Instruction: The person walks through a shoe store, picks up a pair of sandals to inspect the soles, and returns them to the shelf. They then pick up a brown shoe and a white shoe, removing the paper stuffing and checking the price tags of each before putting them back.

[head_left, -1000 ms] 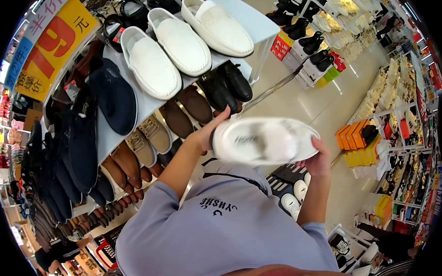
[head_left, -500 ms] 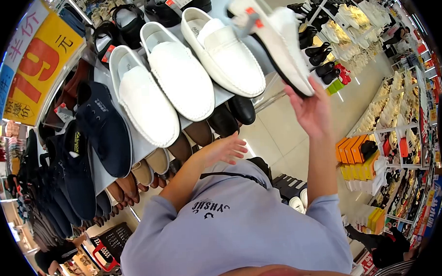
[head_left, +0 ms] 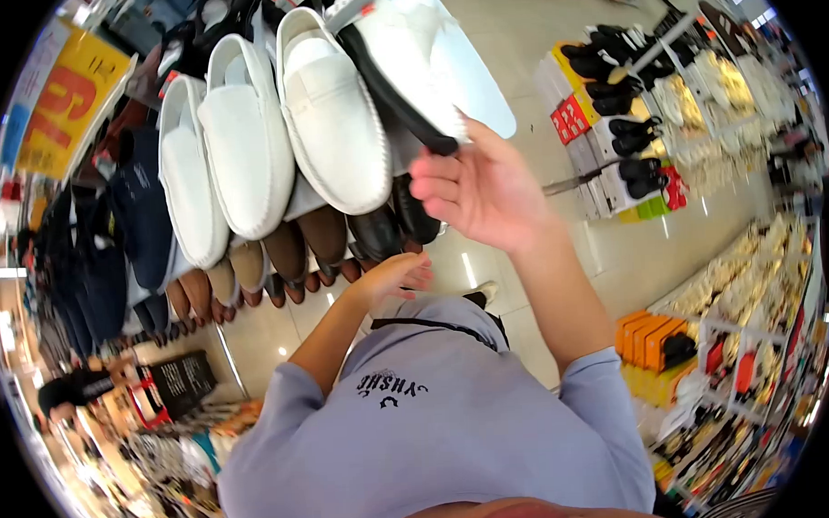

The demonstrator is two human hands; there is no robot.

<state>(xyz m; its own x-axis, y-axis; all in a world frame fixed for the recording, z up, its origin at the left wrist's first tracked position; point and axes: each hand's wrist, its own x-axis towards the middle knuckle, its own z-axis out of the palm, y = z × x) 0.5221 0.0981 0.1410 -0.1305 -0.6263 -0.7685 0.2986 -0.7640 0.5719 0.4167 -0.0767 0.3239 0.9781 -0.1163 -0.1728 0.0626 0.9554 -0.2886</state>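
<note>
My right hand (head_left: 485, 188) pinches the toe of a white loafer (head_left: 412, 63) with a dark sole. That loafer is tilted on its side at the right end of the shelf top, its heel pointing away from me and bearing a grey and red tag. To its left stand three more white loafers (head_left: 335, 116) in a row, toes towards me. My left hand (head_left: 399, 280) is held low in front of my waist, fingers stretched out and holding nothing. It is nearest to the black shoes (head_left: 374, 231) on the tier below.
Navy shoes (head_left: 143, 209) fill the shelf's left part, beside a yellow price sign (head_left: 67, 102). Brown shoes (head_left: 286, 250) line the lower tier. Across the tiled aisle (head_left: 507, 37) are racks with black shoes (head_left: 640, 169) and orange boxes (head_left: 645, 338). A person (head_left: 77, 389) is at far left.
My right hand has brought the loafer left and down from above the aisle to the shelf's right end. My view has turned, and my left hand stays near my waist.
</note>
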